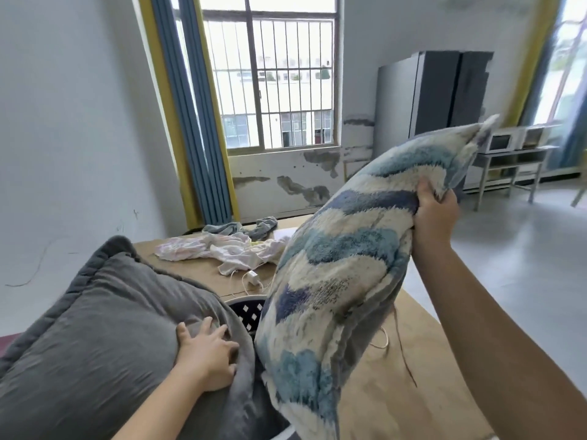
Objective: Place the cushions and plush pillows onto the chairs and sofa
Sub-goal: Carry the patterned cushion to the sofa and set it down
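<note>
pick-up step: right hand point(436, 206) pinching the shaggy blue-and-cream plush pillow point(346, 265) aloft over the brown table point(413, 392), left hand point(208, 354) spread on the grey velvet cushion point(95, 338); next, probably carry both to seating, none visible.

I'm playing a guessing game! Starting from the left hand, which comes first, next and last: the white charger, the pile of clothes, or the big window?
From the left hand, pressed on the grey cushion:
1. White charger, on the table just beyond the hand.
2. Pile of clothes, farther back on the table.
3. Big window, in the far wall.
</note>
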The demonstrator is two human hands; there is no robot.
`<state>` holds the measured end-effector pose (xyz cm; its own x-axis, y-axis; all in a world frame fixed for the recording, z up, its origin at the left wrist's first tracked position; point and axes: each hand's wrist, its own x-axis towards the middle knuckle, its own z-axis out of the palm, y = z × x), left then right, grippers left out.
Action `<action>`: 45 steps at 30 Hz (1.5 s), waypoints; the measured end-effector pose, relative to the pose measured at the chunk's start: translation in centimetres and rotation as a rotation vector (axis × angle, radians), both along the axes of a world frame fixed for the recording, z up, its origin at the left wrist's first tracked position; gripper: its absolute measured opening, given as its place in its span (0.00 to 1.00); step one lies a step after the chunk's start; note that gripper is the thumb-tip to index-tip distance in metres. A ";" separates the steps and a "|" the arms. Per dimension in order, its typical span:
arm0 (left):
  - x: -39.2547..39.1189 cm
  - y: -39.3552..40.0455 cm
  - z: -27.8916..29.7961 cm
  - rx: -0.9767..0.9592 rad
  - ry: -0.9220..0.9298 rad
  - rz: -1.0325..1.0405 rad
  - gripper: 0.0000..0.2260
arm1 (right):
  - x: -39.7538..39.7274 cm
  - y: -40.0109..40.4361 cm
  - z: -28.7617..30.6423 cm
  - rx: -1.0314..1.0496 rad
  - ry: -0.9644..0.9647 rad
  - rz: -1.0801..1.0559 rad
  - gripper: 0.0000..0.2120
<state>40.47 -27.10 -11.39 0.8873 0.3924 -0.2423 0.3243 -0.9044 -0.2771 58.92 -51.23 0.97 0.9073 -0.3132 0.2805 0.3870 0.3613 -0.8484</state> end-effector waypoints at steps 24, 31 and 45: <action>3.4 -9.9 -3.3 -0.074 -0.168 0.349 0.18 | 3.6 -14.9 4.1 0.129 -0.191 0.210 0.07; 5.4 -23.6 5.7 -0.983 -1.066 0.078 0.42 | 5.5 -15.8 0.5 0.021 -0.118 0.225 0.05; 3.2 -37.3 -5.3 -0.527 -1.287 0.329 0.16 | -2.8 -20.4 -9.1 -0.172 0.003 0.509 0.12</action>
<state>43.72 -64.39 -16.67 0.4849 0.7390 0.4677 0.2991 -0.6426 0.7054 56.15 -71.60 -8.15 0.9332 0.2169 0.2865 0.1969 0.3583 -0.9126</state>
